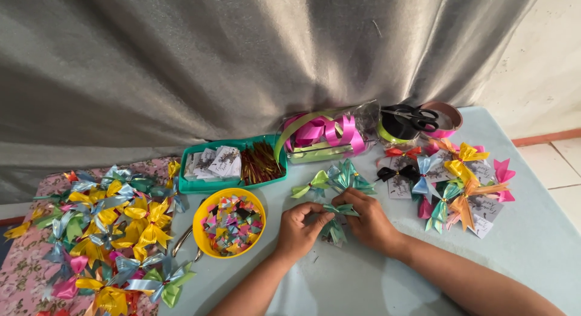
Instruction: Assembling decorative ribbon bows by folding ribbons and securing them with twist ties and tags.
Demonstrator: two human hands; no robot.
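My left hand (298,231) and my right hand (367,219) meet over the pale blue table (532,243), both pinching a small teal-green ribbon bow (334,226) between their fingertips. Its loops stick out between and below my fingers. Just beyond my hands lie a teal bow (349,176) and a light green bow (313,185). A yellow bowl (200,222) of small colourful pieces sits to the left of my left hand.
A heap of yellow, blue and pink bows (112,225) covers the left side. More bows with paper tags (454,183) lie on the right. At the back stand a green tray (195,184), ribbon rolls (324,133) and black scissors (413,116). A grey curtain hangs behind.
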